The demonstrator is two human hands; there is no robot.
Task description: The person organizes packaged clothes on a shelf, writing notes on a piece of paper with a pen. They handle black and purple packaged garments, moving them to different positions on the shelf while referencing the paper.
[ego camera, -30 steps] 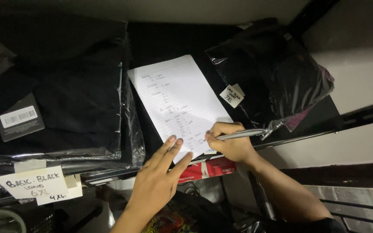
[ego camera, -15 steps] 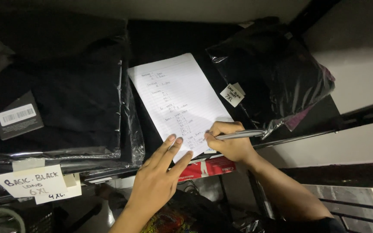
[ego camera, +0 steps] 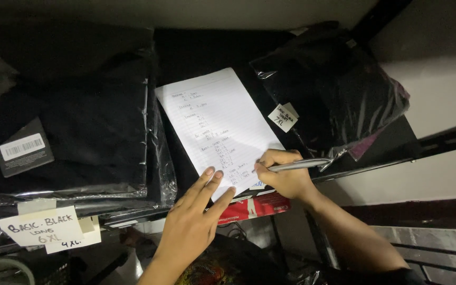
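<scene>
A white lined sheet of paper [ego camera: 215, 119] with handwritten lines lies on a dark shelf between stacks of bagged black clothes. My left hand [ego camera: 193, 221] rests flat with fingers spread on the sheet's lower edge, pinning it down. My right hand [ego camera: 283, 174] grips a silver pen [ego camera: 302, 165], its tip touching the lower right part of the paper.
A stack of black garments in clear plastic bags [ego camera: 69, 121] fills the left, with a barcode tag [ego camera: 23, 150] and handwritten paper labels [ego camera: 43, 228] at its front. Another bagged dark garment [ego camera: 339, 100] with a small white label [ego camera: 283, 117] lies at the right. A red packet [ego camera: 254, 207] sits under the shelf edge.
Almost nothing differs; the view shifted slightly, and both hands stay on the paper with the pen at the same spot.
</scene>
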